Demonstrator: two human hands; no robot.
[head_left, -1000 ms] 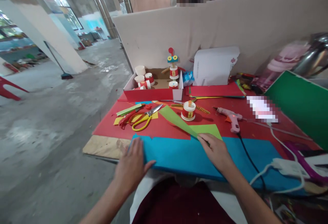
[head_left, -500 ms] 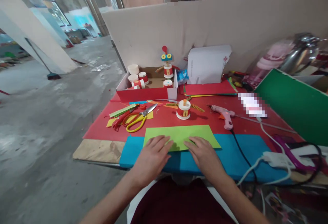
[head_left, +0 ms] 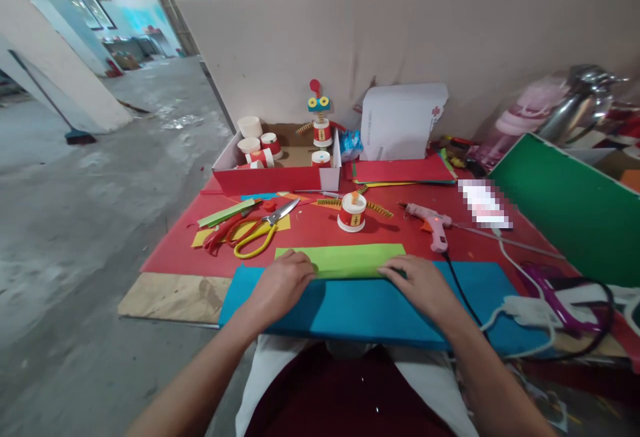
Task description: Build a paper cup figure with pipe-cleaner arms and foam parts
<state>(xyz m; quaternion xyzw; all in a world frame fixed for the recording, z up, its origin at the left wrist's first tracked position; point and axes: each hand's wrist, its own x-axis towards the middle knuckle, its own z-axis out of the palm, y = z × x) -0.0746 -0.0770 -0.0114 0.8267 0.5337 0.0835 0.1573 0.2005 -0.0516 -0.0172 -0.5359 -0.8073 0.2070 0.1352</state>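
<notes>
A light green sheet of paper (head_left: pixel 353 261) lies across the far edge of a blue sheet (head_left: pixel 350 310), right in front of me. My left hand (head_left: pixel 284 285) has its fingers closed on the paper's near left corner. At the near right corner, my right hand (head_left: pixel 419 282) pinches the paper between thumb and fingers. Just beyond stands an upside-down paper cup (head_left: pixel 352 214) with coiled paper arms and an orange tab on top. Yellow-handled scissors (head_left: pixel 273 223) rest to the left, and a pink glue gun (head_left: pixel 434 220) lies to the right.
At the back left, an open box (head_left: pixel 280 180) holds several cups and a finished cup figure (head_left: pixel 323 131). Green and yellow strips (head_left: pixel 226 213) lie by the scissors. A green board (head_left: pixel 565 203), a power strip (head_left: pixel 533 310) and cables crowd the right side.
The green paper shows narrower front to back, its near edge now turned up and away from me. Both hands have shifted outward to its near corners, their fingers closing on it.
</notes>
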